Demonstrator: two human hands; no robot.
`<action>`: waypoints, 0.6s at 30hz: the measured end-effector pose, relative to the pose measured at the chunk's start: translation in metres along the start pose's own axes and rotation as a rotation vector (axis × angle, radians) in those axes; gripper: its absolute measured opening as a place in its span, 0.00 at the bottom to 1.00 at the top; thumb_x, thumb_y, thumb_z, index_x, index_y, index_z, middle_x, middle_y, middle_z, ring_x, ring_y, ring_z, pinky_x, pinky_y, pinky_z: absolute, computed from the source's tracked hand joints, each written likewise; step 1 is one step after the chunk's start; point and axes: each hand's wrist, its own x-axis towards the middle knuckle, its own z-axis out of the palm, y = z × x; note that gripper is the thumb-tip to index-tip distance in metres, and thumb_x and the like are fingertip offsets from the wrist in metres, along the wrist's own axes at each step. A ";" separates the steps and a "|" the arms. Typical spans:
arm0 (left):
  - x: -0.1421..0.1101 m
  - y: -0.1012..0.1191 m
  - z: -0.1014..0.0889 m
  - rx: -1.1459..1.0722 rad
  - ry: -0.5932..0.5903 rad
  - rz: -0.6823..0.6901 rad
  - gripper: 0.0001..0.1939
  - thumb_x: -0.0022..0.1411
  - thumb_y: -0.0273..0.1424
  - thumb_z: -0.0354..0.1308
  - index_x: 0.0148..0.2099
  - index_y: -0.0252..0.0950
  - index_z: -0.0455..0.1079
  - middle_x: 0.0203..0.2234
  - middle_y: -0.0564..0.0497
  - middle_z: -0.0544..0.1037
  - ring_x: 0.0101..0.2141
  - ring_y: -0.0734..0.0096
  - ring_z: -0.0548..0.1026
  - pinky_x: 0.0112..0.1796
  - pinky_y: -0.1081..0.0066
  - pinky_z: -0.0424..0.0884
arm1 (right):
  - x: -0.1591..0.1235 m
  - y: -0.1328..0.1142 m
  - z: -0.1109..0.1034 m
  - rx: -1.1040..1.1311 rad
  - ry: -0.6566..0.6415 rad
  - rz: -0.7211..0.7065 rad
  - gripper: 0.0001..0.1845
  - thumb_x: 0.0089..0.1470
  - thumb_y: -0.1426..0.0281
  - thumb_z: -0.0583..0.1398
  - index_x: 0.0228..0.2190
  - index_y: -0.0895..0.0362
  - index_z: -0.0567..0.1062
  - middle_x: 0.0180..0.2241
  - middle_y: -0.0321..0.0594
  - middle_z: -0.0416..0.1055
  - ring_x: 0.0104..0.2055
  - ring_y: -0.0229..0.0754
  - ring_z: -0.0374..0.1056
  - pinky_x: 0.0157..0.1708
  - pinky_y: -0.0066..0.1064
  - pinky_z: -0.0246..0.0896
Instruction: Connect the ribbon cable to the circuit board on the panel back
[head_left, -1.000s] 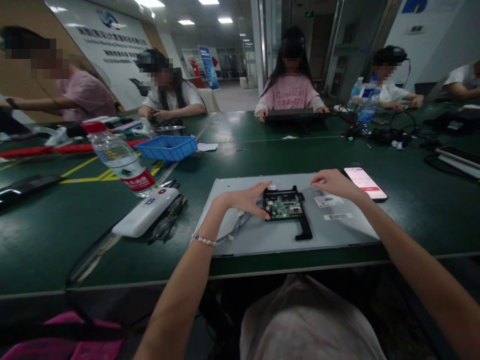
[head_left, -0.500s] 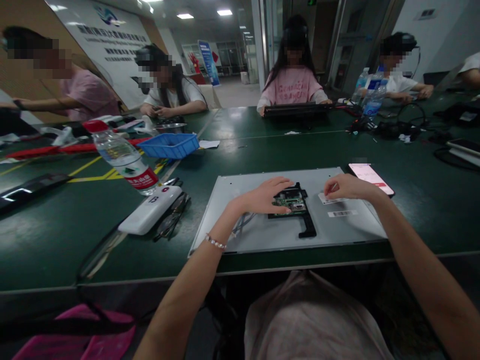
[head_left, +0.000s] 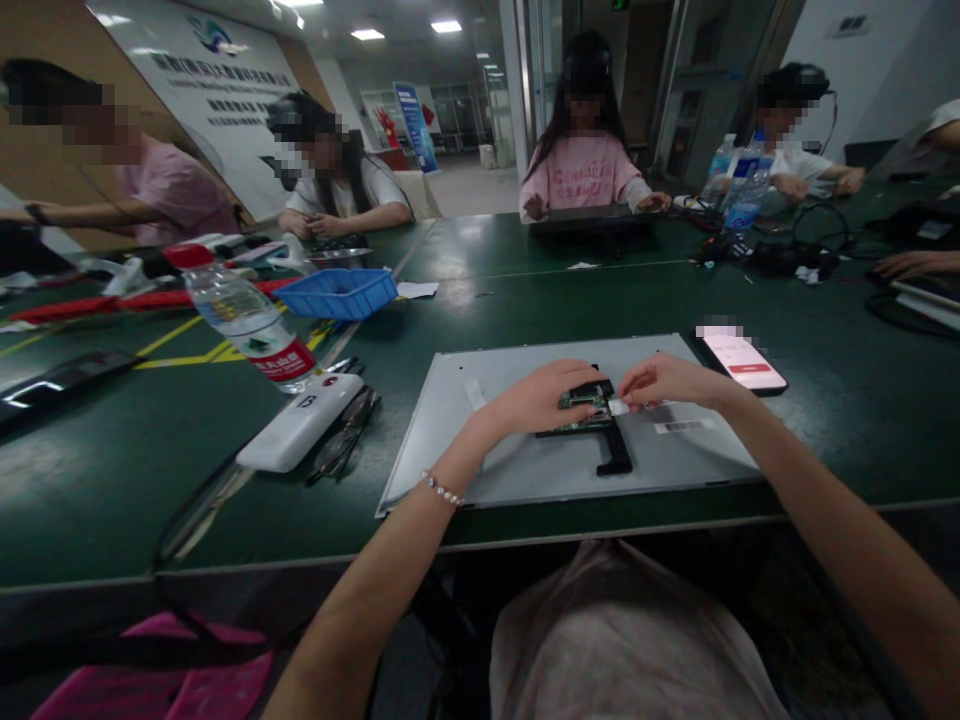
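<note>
L hand (head_left: 536,398): over circuit board (head_left: 571,401); can't tell grip;
R hand (head_left: 666,382): pinching white bit (head_left: 618,407);
Status: board on panel (head_left: 517,478); bit not let go

Both forearms angled inward, left hand (head_left: 551,393) palm-down with fingers spread, right fingertips (head_left: 628,392) pinched.

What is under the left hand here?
Parts of a green circuit board and a black frame show around the left hand. Whatever lies directly beneath its palm and fingers is covered.
</note>
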 end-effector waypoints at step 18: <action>0.007 0.005 0.022 0.103 -0.031 0.141 0.15 0.65 0.33 0.51 0.52 0.38 0.70 0.53 0.43 0.69 0.57 0.59 0.63 0.58 0.57 0.57 | 0.013 0.011 0.011 -0.245 0.112 -0.058 0.10 0.45 0.70 0.60 0.32 0.59 0.78 0.27 0.40 0.76 0.28 0.38 0.70 0.27 0.27 0.62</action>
